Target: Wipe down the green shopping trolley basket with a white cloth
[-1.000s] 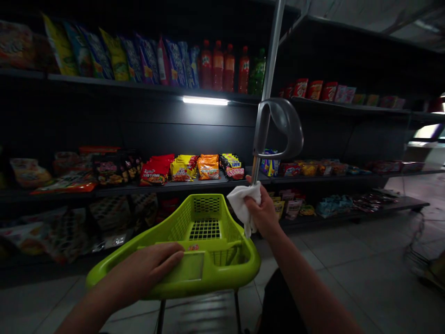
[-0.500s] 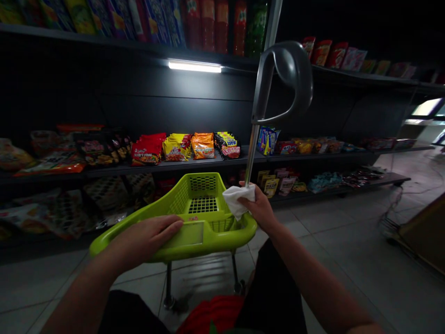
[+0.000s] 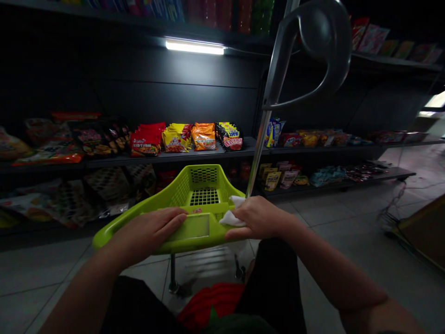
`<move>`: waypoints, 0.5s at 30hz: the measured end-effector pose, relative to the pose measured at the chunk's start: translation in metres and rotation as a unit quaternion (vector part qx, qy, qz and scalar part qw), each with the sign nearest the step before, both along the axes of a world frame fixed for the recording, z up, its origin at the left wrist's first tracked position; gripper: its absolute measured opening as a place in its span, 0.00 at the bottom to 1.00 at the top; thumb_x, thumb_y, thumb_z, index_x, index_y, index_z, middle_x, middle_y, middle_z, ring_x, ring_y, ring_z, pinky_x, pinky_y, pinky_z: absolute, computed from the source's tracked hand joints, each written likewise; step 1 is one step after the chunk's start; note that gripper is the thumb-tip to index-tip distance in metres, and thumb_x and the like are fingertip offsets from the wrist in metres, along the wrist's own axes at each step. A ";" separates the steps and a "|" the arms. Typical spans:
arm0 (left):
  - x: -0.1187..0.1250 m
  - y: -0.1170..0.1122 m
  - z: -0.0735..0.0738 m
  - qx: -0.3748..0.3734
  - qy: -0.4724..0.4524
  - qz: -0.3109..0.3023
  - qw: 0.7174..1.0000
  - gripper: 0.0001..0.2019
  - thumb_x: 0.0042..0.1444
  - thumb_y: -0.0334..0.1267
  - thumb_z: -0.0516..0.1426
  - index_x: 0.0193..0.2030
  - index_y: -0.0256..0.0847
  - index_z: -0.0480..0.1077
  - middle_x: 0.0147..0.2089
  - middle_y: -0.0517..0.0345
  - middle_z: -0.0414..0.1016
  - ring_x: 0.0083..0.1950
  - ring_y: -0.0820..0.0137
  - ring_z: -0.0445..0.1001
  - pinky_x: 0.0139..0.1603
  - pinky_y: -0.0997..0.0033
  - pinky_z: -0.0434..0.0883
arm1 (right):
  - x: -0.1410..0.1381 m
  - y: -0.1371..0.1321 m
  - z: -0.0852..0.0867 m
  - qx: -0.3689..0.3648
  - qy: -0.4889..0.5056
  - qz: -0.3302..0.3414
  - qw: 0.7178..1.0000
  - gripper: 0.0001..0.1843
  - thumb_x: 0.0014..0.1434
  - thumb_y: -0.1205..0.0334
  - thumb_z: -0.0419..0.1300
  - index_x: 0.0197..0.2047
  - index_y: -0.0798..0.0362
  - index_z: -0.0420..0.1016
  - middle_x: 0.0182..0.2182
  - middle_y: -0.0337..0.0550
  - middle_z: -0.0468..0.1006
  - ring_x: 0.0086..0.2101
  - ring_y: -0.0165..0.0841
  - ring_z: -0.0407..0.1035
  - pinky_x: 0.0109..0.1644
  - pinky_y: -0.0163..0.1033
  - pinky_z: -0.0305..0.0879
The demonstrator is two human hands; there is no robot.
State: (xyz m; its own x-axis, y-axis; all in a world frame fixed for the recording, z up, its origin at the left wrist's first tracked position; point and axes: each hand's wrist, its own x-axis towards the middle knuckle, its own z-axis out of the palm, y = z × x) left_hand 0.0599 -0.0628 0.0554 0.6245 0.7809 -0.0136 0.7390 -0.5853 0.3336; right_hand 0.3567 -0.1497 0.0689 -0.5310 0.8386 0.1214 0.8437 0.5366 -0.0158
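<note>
A lime-green plastic shopping cart [image 3: 114,228] stands in front of me, its basket pointing toward the shelves. My left hand [image 3: 153,229] is closed over the left part of its handle, beside the rectangular panel [image 3: 191,227]. At the right corner of the handle, my right hand [image 3: 259,217] presses a crumpled white cloth [image 3: 232,219] against the green plastic, its fingers bent around the cloth. Part of the cloth is hidden under that hand. Just beyond the right hand rises a metal pole [image 3: 259,155] topped by a grey loop-shaped handle [image 3: 342,55].
Dark shelves [image 3: 189,157] carry several rows of bagged snacks, including red packets [image 3: 145,139] and orange packets [image 3: 204,136]. A lit tube lamp [image 3: 194,46] hangs under the upper shelf. A brown object [image 3: 420,236] and cables [image 3: 396,211] are on the tiled floor at right.
My right hand has turned palm-down and shifted from beside the pole's base onto the cart's corner with the cloth. My left hand stays on the handle. The view has tilted slightly.
</note>
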 end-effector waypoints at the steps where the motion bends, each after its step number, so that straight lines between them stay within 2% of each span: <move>1: 0.000 0.000 0.000 -0.003 0.002 0.002 1.000 0.32 0.66 0.63 0.40 0.59 0.50 0.75 0.61 0.59 0.77 0.58 0.58 0.76 0.56 0.63 0.72 | 0.001 0.003 0.000 -0.002 -0.010 0.013 1.000 0.33 0.62 0.32 0.53 0.27 0.54 0.75 0.21 0.43 0.74 0.22 0.31 0.65 0.27 0.35 0.51; 3: -0.001 0.000 0.001 -0.008 0.003 0.006 1.000 0.32 0.66 0.63 0.40 0.59 0.51 0.74 0.61 0.59 0.76 0.59 0.58 0.76 0.57 0.63 0.71 | 0.006 0.006 -0.008 0.023 0.024 0.039 0.999 0.33 0.64 0.33 0.52 0.25 0.54 0.73 0.20 0.42 0.72 0.21 0.29 0.62 0.27 0.36 0.48; 5: -0.001 0.000 0.001 -0.012 0.004 0.006 1.000 0.32 0.66 0.63 0.39 0.59 0.51 0.74 0.61 0.59 0.76 0.59 0.58 0.76 0.57 0.62 0.71 | 0.011 0.004 -0.026 0.088 0.121 0.035 0.988 0.32 0.67 0.38 0.48 0.23 0.53 0.71 0.19 0.42 0.71 0.22 0.30 0.62 0.29 0.37 0.51; 6: -0.002 0.000 0.001 -0.013 0.003 0.006 1.000 0.32 0.66 0.63 0.39 0.60 0.51 0.74 0.61 0.59 0.76 0.59 0.58 0.76 0.57 0.62 0.71 | 0.012 0.003 -0.037 0.127 0.190 0.018 0.973 0.31 0.68 0.40 0.47 0.23 0.52 0.70 0.20 0.42 0.71 0.23 0.31 0.64 0.30 0.38 0.53; 8: -0.002 0.000 0.001 -0.013 0.000 0.005 1.000 0.32 0.66 0.63 0.40 0.60 0.51 0.74 0.62 0.59 0.76 0.59 0.58 0.76 0.56 0.63 0.71 | 0.011 0.002 -0.062 0.200 0.353 -0.036 0.913 0.30 0.69 0.42 0.45 0.24 0.51 0.70 0.23 0.45 0.73 0.27 0.34 0.67 0.34 0.40 0.60; 10: -0.002 0.000 0.000 -0.012 -0.004 0.005 1.000 0.32 0.66 0.63 0.40 0.59 0.52 0.74 0.62 0.60 0.76 0.59 0.58 0.75 0.57 0.63 0.71 | 0.005 0.001 -0.086 0.257 0.513 -0.091 0.814 0.29 0.69 0.42 0.42 0.28 0.50 0.70 0.26 0.46 0.74 0.31 0.38 0.70 0.39 0.44 0.65; 12: -0.003 0.000 0.000 -0.012 -0.004 0.006 1.000 0.31 0.66 0.63 0.40 0.59 0.52 0.74 0.61 0.61 0.76 0.58 0.59 0.76 0.57 0.63 0.71 | 0.001 0.000 -0.103 0.303 0.627 -0.123 0.707 0.28 0.69 0.43 0.39 0.30 0.49 0.70 0.28 0.46 0.74 0.34 0.40 0.71 0.42 0.47 0.68; 13: -0.004 0.000 0.000 -0.011 -0.003 0.007 1.000 0.31 0.66 0.63 0.40 0.58 0.53 0.74 0.61 0.61 0.77 0.58 0.59 0.76 0.57 0.63 0.71 | 0.001 -0.002 -0.108 0.318 0.653 -0.126 0.676 0.27 0.70 0.44 0.39 0.31 0.49 0.69 0.29 0.46 0.74 0.35 0.40 0.71 0.44 0.47 0.68; 14: -0.005 0.001 -0.001 -0.009 -0.003 0.008 1.000 0.30 0.66 0.63 0.40 0.58 0.53 0.75 0.61 0.61 0.77 0.58 0.59 0.76 0.58 0.63 0.71 | 0.003 -0.005 -0.109 0.322 0.657 -0.122 0.670 0.25 0.70 0.47 0.41 0.32 0.49 0.70 0.31 0.46 0.75 0.37 0.40 0.72 0.45 0.47 0.68; 15: -0.006 0.001 -0.001 -0.007 -0.004 0.008 1.000 0.30 0.66 0.62 0.41 0.58 0.53 0.75 0.60 0.61 0.77 0.58 0.59 0.76 0.58 0.63 0.70 | 0.007 -0.010 -0.107 0.311 0.641 -0.112 0.693 0.22 0.70 0.49 0.43 0.33 0.49 0.71 0.34 0.47 0.76 0.39 0.40 0.72 0.47 0.47 0.68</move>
